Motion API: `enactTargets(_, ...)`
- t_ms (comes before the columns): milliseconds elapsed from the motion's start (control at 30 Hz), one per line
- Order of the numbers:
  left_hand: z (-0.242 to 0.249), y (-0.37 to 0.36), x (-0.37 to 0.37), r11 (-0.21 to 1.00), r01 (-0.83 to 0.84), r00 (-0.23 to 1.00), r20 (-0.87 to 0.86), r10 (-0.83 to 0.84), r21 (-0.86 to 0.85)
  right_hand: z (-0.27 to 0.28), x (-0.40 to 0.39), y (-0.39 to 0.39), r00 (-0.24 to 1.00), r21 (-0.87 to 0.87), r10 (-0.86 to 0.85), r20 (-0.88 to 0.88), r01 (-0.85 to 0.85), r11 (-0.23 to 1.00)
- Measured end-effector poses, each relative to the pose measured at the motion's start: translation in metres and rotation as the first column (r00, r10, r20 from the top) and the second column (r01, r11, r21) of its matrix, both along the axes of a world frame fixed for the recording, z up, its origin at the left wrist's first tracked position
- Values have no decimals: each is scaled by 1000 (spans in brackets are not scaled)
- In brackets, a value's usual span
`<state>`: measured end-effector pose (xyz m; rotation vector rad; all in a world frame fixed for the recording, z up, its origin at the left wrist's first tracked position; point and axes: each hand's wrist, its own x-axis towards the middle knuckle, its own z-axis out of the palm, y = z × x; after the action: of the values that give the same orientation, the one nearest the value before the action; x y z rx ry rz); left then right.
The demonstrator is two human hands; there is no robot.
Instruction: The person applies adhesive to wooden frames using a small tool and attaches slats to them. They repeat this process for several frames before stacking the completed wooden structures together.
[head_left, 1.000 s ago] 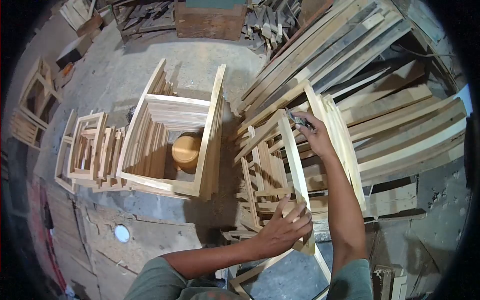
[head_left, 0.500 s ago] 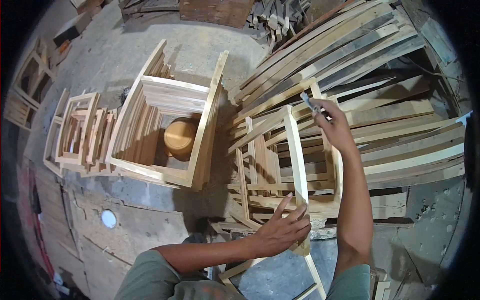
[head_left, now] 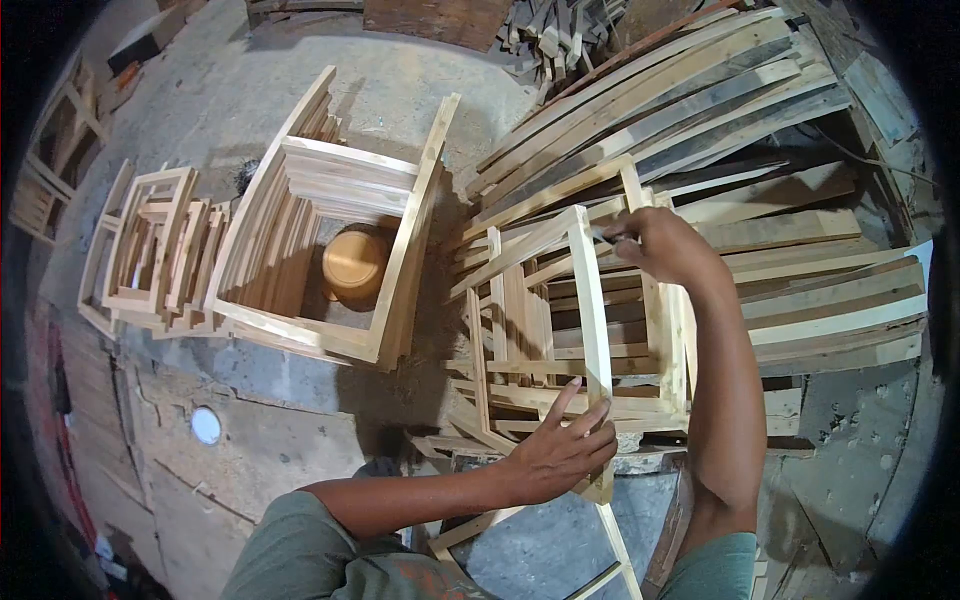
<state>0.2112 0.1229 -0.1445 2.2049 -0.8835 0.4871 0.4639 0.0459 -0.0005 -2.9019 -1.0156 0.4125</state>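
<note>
My left hand [head_left: 562, 455] rests at the near end of a pale bar of a wooden frame [head_left: 590, 310], fingers curled over the wood with the index finger stretched out. Near the far corner of that frame, my right hand [head_left: 668, 245] is closed around a small hand tool [head_left: 605, 236] with a slim, pale tip; most of it is hidden by the fingers. The tip is close to the bar's upper end. More wooden frames [head_left: 500, 300] stand below and behind the held one.
Left of my hands stands a row of large wooden frames [head_left: 405, 250] around an orange-brown round container [head_left: 353, 265]. Smaller frames [head_left: 150, 240] lean farther left. Long boards [head_left: 640, 120] are stacked at the right, with wood offcuts [head_left: 560, 35] at the back.
My right hand has come down and turned inward, bringing the tool's tip from above the frame corner to beside the bar. My left hand keeps its place on the frame.
</note>
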Motion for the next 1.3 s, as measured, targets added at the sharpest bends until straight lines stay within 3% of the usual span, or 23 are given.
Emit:
enactTargets(100, -1, 0, 0, 1000, 1, 1000, -8, -1, 0, 22, -15, 4, 980, -106, -131, -152, 116, 988)
enactTargets(200, 1, 0, 0, 1000, 11, 999, -32, -11, 12, -15, -6, -23, 974, 403, -162, -157, 213, 890)
enactTargets(300, 0, 1, 1, 1000, 4, 1000, -9, -4, 0, -45, -6, -31, 991, 506, -112, -72, 133, 852)
enactTargets(333, 2, 2, 1, 1000, 4, 1000, -13, -4, 12, -53, -9, -30, 987, 578, -111, -115, 157, 801)
enactTargets(667, 6, 4, 1, 998, 31, 997, -68, -27, 53, -46, -30, -24, 960, 422, -174, 217, 69, 904)
enactTargets(767, 3, 0, 1, 998, 35, 996, -83, -30, 54, -33, -38, -10, 971, 381, -199, 134, 135, 915)
enactTargets(867, 3, 0, 1, 998, 40, 996, -81, -35, 58, -41, -35, -12, 976, 298, -148, 157, 96, 950)
enactTargets(967, 2, 0, 1, 1000, 1, 1000, -19, -1, 16, -24, -28, -17, 989, 294, -147, -20, 147, 945)
enactTargets(1167, 1, -1, 1, 1000, -7, 1000, -15, 7, -3, -23, -17, 6, 981, 288, -178, 72, 150, 946)
enactTargets(1300, 4, 2, 1, 998, 14, 999, -43, -11, 64, -23, -17, -2, 992, 200, -128, -12, 128, 971)
